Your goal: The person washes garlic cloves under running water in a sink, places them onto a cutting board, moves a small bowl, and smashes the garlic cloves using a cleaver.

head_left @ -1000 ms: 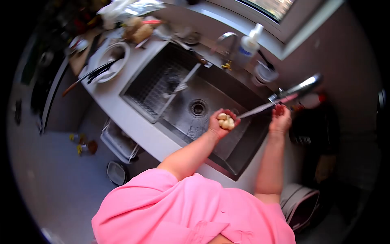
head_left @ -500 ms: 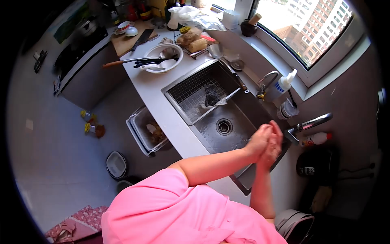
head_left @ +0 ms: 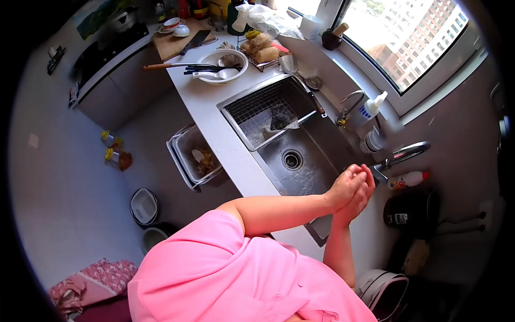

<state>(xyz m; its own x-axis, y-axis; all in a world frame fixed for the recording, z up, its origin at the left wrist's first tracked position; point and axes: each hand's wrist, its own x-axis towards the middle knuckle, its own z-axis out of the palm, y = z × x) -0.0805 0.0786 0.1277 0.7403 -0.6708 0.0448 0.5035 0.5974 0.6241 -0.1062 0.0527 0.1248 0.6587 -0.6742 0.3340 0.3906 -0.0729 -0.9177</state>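
Observation:
My left hand [head_left: 345, 188] and my right hand [head_left: 360, 203] are clasped together over the right end of the sink [head_left: 327, 140], close to the chrome faucet [head_left: 399, 156]. Both hands are closed, fingers bent and pressed against each other. No object shows between them, though the palms are hidden. Wet streaks glisten on the basin floor near the drain [head_left: 292, 159]. A wire-bottomed drain basket [head_left: 252, 114] sits in the far part of the sink, with a dark scouring pad [head_left: 280, 119] and a pale cloth in it.
On the counter stand a white bowl [head_left: 242, 68] of utensils, a rack of root vegetables [head_left: 266, 55] and a cleaver [head_left: 195, 42]. A pump bottle [head_left: 366, 111], stacked cups [head_left: 371, 140] and a red-capped bottle [head_left: 409, 180] line the wall side. A waste bin [head_left: 182, 161] stands below the counter.
The view has shifted a little. My hands stay together, but their fingers have changed from stretched to more curled. More wet, splashed streaks show on the basin floor below the drain.

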